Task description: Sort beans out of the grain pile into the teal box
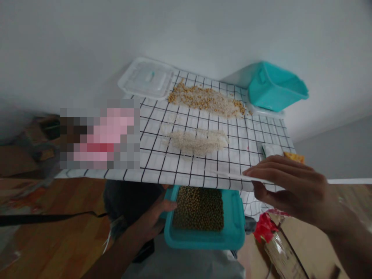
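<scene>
I've got the right hand point(293, 182) pinching what looks, through blur, like a thin white strip point(232, 175); the pale grain pile point(197, 143) lies far-left of that hand, stretched left-right. Left hand point(154, 217) grips the teal bin point(203, 239), near side.

Dim, flat light (slight blur)

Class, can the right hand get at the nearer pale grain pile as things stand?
Probably yes: nothing tall stands between the right hand and the pile, though that hand holds a thin white item.
</scene>
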Demonstrator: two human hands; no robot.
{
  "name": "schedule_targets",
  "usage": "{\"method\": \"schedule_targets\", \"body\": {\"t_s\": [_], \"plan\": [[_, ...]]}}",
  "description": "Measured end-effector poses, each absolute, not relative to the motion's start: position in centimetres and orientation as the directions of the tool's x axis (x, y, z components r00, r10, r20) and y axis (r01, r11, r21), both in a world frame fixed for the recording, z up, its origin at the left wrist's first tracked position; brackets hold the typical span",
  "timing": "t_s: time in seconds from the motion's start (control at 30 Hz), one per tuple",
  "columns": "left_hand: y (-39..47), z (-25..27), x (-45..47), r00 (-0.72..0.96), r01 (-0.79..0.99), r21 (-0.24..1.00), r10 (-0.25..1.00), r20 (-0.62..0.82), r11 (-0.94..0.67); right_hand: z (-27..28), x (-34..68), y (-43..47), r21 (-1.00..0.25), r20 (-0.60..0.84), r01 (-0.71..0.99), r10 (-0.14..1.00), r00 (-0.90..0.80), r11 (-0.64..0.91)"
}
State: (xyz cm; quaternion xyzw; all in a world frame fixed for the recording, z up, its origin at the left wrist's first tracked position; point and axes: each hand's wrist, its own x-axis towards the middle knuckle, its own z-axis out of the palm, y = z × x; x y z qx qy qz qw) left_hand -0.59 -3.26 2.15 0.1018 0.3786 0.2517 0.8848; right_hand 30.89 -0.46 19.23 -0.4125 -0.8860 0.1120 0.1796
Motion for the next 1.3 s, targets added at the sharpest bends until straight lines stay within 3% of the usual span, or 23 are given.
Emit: {"method": "schedule_targets", "body": {"t_s": [0.23,0.37,0.6,0.9,1.17,1.3], "plan": [[-3.4,1.3,-0.5,0.574,-0.329,0.346,0.477,-0.666,0.879,19.0,30.8,5.6,-0.177,0.316,0.872,0.865,-0.389,0.457],[-3.5,1.4,-0.6,0.592,-0.369,0.312,0.48,-0.647,0.876,19.1,31.0,9.8,-0.224,0.237,0.875,0.895,-0.379,0.43],[-3.7,1.2,-0.7,0.615,-0.398,0.307,0.5,-0.61,0.864,19.0,32.3,14.4,-0.437,-0.021,0.846,0.937,-0.348,0.304],[-3.9,0.4,-1.3,0.61,-0.413,0.291,0.5,-0.615,0.863,19.0,32.2,9.9,-0.378,0.002,0.833,0.9,-0.436,0.404],[-3.6,1.0,-1.2,0.599,-0.397,0.302,0.494,-0.631,0.867,18.7,32.1,10.9,-0.351,0.088,0.849,0.916,-0.391,0.395],[-3.7,1.1,-1.3,0.61,-0.385,0.293,0.48,-0.631,0.875,18.6,32.6,11.6,-0.364,0.061,0.855,0.926,-0.373,0.369]]}}
